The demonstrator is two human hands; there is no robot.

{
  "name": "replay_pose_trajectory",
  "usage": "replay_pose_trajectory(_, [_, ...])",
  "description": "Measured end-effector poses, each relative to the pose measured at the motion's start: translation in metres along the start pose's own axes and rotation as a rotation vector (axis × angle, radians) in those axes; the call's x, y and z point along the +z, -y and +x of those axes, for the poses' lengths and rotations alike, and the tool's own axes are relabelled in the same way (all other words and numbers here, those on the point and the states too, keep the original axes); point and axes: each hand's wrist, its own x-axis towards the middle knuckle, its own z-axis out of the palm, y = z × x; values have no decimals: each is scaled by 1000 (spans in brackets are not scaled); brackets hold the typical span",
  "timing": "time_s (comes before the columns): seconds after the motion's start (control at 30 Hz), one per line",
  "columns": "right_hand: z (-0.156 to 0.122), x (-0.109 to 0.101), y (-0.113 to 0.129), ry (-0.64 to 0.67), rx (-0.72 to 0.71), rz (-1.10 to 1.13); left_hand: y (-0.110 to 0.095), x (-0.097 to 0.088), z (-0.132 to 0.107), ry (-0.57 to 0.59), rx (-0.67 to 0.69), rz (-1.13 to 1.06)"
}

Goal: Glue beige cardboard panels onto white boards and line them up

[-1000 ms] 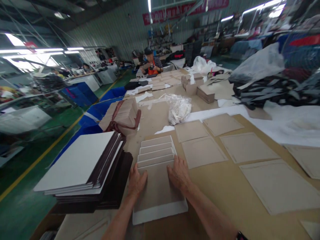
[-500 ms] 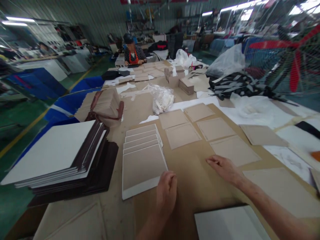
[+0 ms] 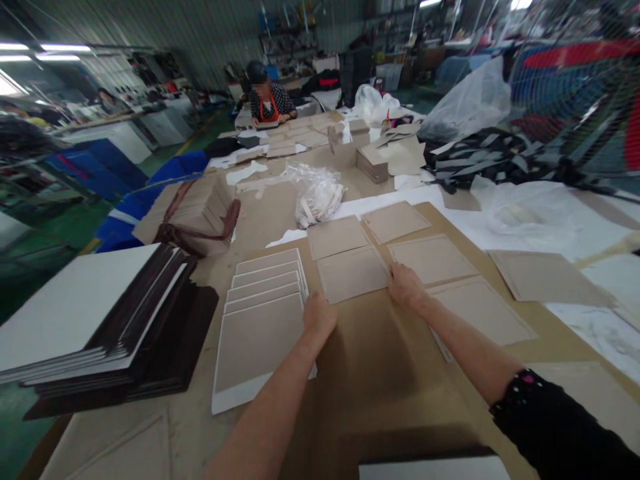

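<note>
In the head view my right hand [image 3: 406,285] is closed in a pinch at the right edge of a thin beige rectangular panel [image 3: 351,272] lying on the table. My left hand [image 3: 320,317] is closed at the panel's lower left corner; its fingertips are hidden. Left of it lies an overlapping row of beige panels with white borders [image 3: 260,340]. Several more beige panels, such as one by my right forearm [image 3: 483,307], lie flat on the brown board [image 3: 370,393]. A white board [image 3: 435,469] with a dark far edge shows at the bottom.
At left stands a tall stack of white and dark boards [image 3: 85,300], with a tied beige bundle [image 3: 185,210] behind. A clear plastic bag [image 3: 317,193] sits mid-table; dark strips [image 3: 500,160] are heaped at right. A person [image 3: 270,100] works at the far end.
Both hands have moved forward, away from me, to the near corners of the beige panel. The view has shifted slightly, and the near white board shows less.
</note>
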Motion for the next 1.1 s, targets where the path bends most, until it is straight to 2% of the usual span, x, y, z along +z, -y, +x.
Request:
replay_pose_trajectory(0.13, [7,-1,3,24,25,-2,-8,1,6,-13,-94,-67])
replay_pose_trajectory(0.33, [4,-13,3,99,71,55,0,-1,13,-8,-246,-303])
replay_pose_trajectory(0.5, [-9,-18,-5,141,43,83,4,-9,2,62,-332,-481])
replay_pose_trajectory(0.63, [-25,-18,-10,121,15,84,8,-20,-11,91,-322,-587])
replay_pose_trajectory(0.77, [-49,-15,-7,40,-113,71,12,-22,-21,86,-293,-666])
replay_pose_trajectory(1.0, [-77,0,23,37,-454,-73,3,2,-33,120,-305,-835])
replay_pose_trajectory(1.1, [-87,9,33,20,-549,-154,3,10,-33,125,-339,-893])
